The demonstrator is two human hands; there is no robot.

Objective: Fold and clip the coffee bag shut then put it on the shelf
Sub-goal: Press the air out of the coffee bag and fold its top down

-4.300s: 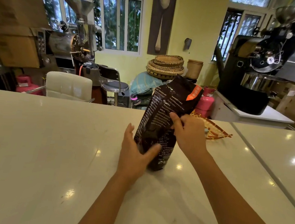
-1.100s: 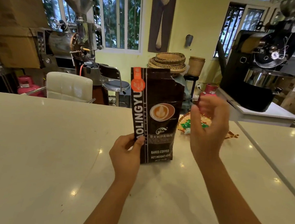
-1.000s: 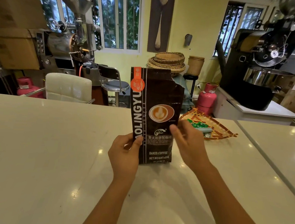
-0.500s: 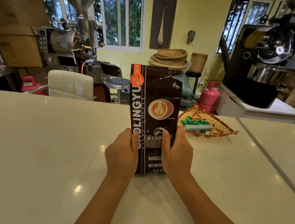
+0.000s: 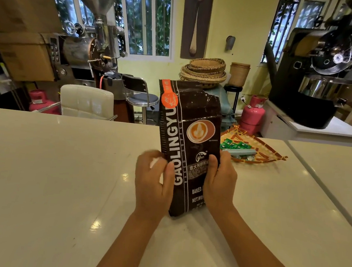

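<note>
head view: on the white counter point(image 5: 62, 177) the coffee bag point(image 5: 187, 147) is stood upright, gripped at both edges by the left hand point(image 5: 153, 184) and right hand point(image 5: 219, 185) — top still unfolded. next, the ragged top must be flattened and rolled down — the clip point(image 5: 238, 153) waits in the woven tray point(image 5: 274, 156) just beside.

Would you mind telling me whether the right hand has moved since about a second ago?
Yes. The right hand has come down and left, away from the woven tray, and now grips the right edge of the coffee bag.
</note>
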